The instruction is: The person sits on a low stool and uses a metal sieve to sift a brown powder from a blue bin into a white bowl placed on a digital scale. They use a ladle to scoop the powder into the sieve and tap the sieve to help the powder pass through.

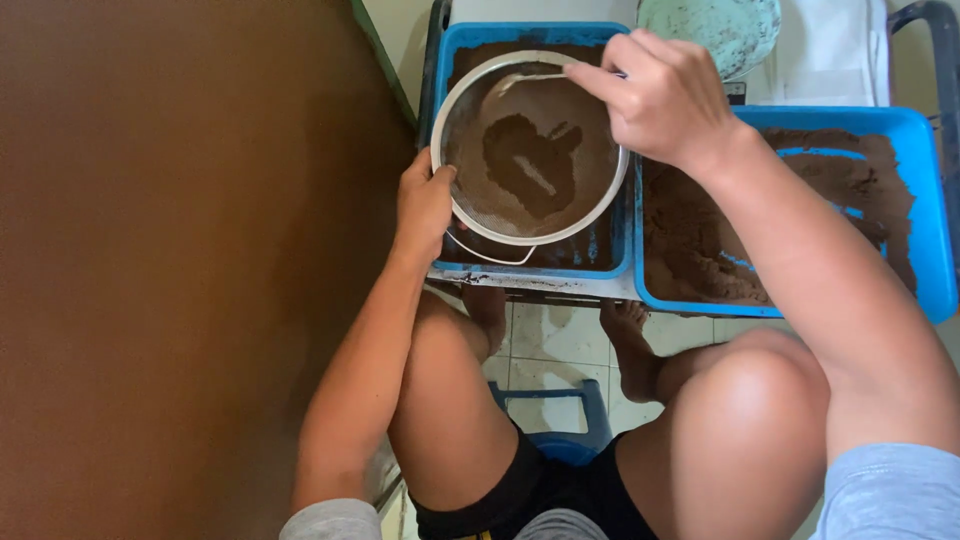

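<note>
A round metal sieve (520, 236) with brown powder (525, 165) in its mesh sits over a blue tray (605, 262). My left hand (422, 205) grips the sieve's near-left rim. My right hand (662, 95) is above the sieve's far-right edge, fingers pinched on a metal spoon (520, 80) whose bowl rests inside the sieve at the far side.
A second blue tray (930, 220) of brown powder lies to the right. A speckled round lid (715, 28) and white cloth (830, 50) are behind. A brown surface (180, 270) fills the left. My bare knees, feet and a blue stool (560, 415) are below.
</note>
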